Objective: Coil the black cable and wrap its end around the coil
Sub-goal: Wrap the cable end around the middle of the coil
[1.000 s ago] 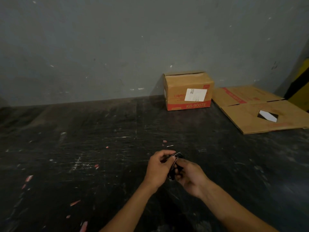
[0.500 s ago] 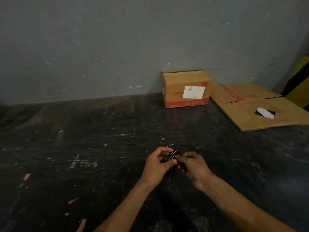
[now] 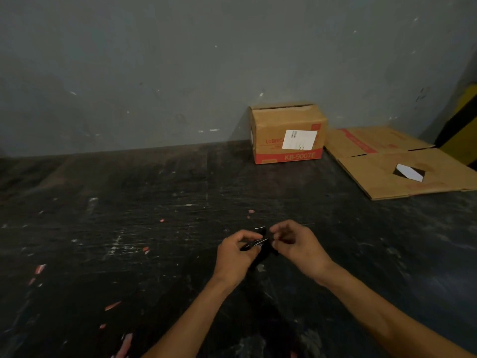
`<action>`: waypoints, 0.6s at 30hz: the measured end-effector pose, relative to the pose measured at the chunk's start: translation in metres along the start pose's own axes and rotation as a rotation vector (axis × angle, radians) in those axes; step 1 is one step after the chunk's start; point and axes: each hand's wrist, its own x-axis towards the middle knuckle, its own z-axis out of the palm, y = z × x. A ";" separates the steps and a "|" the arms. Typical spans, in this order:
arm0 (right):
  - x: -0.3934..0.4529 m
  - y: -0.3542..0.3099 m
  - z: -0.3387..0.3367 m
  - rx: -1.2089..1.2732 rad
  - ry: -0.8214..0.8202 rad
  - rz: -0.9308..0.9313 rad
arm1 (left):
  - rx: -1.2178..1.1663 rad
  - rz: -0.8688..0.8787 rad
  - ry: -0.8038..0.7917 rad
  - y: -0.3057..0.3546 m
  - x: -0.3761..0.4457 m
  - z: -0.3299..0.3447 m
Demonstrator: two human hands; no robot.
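Head view, so everything is seen from above and a bit wide. Over on the left, the dark scuffed table (image 3: 108,228) is dotted with pale scratches, and little red scraps (image 3: 40,268) are scattered across it. A grey wall (image 3: 154,73) is seen behind it all.

Moving toward the middle, the left hand (image 3: 236,254) is held just above the table with its fingers curled in, and the black cable (image 3: 258,248) is gripped in it as a small bundle. The strands are picked out by a few glints of light; how many loops are in the coil can't really be told, it's too dark and small. A short end of the cable is seen poking up between the two hands, near the fingertips.

Right next to it, the right hand (image 3: 296,244) is held with thumb and fingers bent toward each other at that upper end of the cable. Whether the end is actually pinched or just touched can't be made out. Both forearms are stretched in from the bottom edge.

Further back and to the right, a closed cardboard box (image 3: 286,120) with red print and a white label is set against the wall. Just beside it, a flattened cardboard sheet (image 3: 387,177) is laid on the table, with a cut-out hole in it.
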 end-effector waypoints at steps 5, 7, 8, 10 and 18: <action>-0.010 0.016 0.002 -0.321 -0.025 -0.272 | -0.189 -0.161 0.008 -0.002 0.006 -0.005; -0.013 0.021 0.002 -0.420 -0.052 -0.325 | -0.229 -0.197 0.012 -0.003 0.009 -0.006; -0.014 0.024 0.002 -0.481 -0.059 -0.347 | -0.246 -0.215 0.009 -0.004 0.010 -0.007; -0.014 0.029 0.000 -0.603 -0.058 -0.412 | -0.305 -0.250 -0.006 -0.004 0.012 -0.008; -0.017 0.035 0.003 -0.878 0.030 -0.575 | -0.439 -0.320 -0.087 0.000 0.015 -0.012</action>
